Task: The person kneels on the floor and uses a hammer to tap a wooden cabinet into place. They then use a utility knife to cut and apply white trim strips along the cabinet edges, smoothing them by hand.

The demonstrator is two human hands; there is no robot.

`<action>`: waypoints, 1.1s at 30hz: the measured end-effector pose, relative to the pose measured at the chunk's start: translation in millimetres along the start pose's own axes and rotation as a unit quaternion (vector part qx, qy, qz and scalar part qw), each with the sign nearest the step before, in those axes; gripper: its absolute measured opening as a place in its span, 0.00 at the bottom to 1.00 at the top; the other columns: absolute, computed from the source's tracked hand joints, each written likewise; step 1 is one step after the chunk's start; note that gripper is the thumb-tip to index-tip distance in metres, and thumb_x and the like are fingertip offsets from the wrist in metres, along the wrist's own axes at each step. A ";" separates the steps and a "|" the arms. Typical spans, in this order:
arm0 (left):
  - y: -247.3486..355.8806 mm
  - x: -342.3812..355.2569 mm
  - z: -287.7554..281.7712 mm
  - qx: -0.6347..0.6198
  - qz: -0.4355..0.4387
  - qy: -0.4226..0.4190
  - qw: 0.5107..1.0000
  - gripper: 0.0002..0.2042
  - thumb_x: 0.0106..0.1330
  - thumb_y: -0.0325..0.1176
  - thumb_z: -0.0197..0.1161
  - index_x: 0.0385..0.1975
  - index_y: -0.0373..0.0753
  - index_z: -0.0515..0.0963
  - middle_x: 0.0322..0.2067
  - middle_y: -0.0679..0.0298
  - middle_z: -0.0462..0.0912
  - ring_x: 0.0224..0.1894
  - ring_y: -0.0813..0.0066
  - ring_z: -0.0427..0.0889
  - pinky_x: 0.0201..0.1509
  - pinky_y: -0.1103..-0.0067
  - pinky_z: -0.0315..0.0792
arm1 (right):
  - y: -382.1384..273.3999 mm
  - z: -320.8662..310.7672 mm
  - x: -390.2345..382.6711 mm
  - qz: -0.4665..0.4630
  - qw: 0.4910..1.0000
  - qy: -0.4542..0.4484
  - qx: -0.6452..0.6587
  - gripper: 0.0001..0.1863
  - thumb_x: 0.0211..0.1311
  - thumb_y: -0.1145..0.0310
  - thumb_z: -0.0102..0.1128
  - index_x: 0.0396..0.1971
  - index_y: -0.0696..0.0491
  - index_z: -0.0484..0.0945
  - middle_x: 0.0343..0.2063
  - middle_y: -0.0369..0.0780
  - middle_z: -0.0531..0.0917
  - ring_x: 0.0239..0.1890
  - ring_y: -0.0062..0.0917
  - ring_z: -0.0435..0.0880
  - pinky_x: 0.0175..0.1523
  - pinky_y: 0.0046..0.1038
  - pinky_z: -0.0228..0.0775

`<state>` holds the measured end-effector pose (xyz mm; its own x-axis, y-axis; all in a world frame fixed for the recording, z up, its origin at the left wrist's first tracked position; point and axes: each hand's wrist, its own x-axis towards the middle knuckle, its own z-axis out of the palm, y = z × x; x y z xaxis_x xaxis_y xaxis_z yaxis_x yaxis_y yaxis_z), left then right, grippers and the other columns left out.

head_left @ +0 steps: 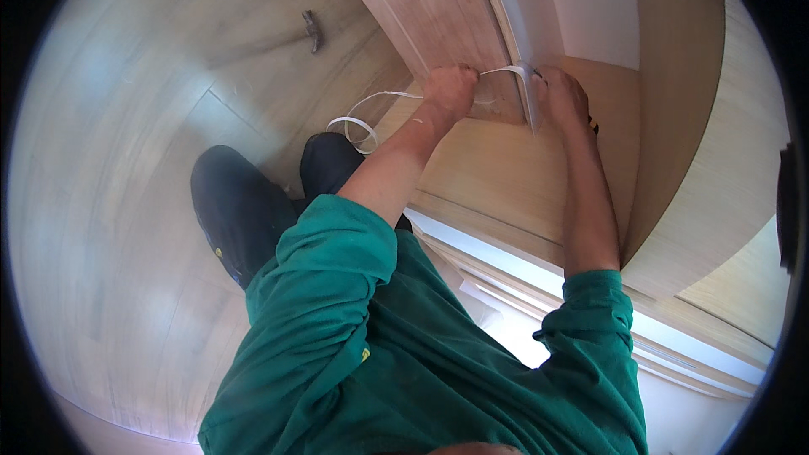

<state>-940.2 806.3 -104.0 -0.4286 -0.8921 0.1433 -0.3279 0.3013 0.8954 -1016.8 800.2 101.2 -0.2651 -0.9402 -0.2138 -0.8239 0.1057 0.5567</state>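
Observation:
My left hand (451,89) is closed on a thin white strip (503,69) at the lower part of a pale wooden panel (396,0). The strip runs up to the panel's right edge and hangs down there, and its slack lies in loops (361,122) to the left. My right hand (563,94), just right of that edge, is closed round a tool with a yellow and black handle (595,125), mostly hidden by the hand. Both hands are over a wooden board (472,168).
A hammer (313,32) lies on the wood-look floor (126,202) at upper left. My dark-clad knees (236,211) are beside the board. A curved panel edge (691,160) bounds the right side. White strips or rails (522,286) run under the board's near edge.

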 end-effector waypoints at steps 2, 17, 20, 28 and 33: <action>1.5 -1.3 3.7 -0.001 0.002 -0.001 1.000 0.07 0.58 0.28 0.59 0.32 0.40 0.84 0.37 0.57 0.85 0.42 0.59 0.86 0.44 0.68 0.80 | 4.3 10.0 -0.5 -0.021 0.999 0.038 0.030 0.13 0.65 0.62 0.53 0.43 0.52 0.80 0.42 0.46 0.83 0.47 0.45 0.80 0.52 0.44 0.71; -5.4 -1.6 17.2 -0.048 -0.017 0.006 0.999 0.08 0.60 0.28 0.56 0.31 0.41 0.84 0.33 0.54 0.86 0.39 0.56 0.86 0.43 0.65 0.79 | -3.3 -2.6 -3.2 0.009 1.000 -0.012 0.024 0.12 0.66 0.62 0.52 0.41 0.52 0.80 0.43 0.47 0.82 0.46 0.47 0.80 0.49 0.44 0.71; -3.3 -6.0 15.2 -0.046 -0.008 0.018 0.999 0.08 0.60 0.28 0.56 0.31 0.40 0.83 0.33 0.54 0.86 0.39 0.56 0.86 0.43 0.65 0.79 | 1.7 3.4 -0.9 -0.014 1.000 0.017 0.009 0.12 0.66 0.62 0.52 0.41 0.52 0.80 0.43 0.47 0.82 0.46 0.47 0.80 0.50 0.44 0.71; -2.2 -9.3 26.5 -0.042 -0.021 -0.014 0.999 0.08 0.59 0.28 0.57 0.31 0.41 0.84 0.34 0.54 0.85 0.39 0.56 0.86 0.42 0.63 0.79 | 0.0 12.5 3.7 -0.027 1.000 -0.007 -0.007 0.12 0.67 0.62 0.53 0.42 0.52 0.81 0.42 0.48 0.82 0.45 0.45 0.80 0.48 0.43 0.71; -9.8 -1.1 18.5 -0.009 -0.006 0.006 1.000 0.08 0.59 0.28 0.57 0.33 0.41 0.84 0.35 0.55 0.85 0.40 0.57 0.86 0.42 0.64 0.79 | 7.6 10.3 -1.8 -0.005 0.999 0.007 0.031 0.11 0.65 0.63 0.54 0.41 0.51 0.80 0.42 0.48 0.82 0.46 0.46 0.80 0.51 0.46 0.71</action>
<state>-952.1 810.6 -120.8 -0.4141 -0.8996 0.1387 -0.3174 0.2855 0.9043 -1027.7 806.0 97.5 -0.2491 -0.9460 -0.2076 -0.8564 0.1150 0.5034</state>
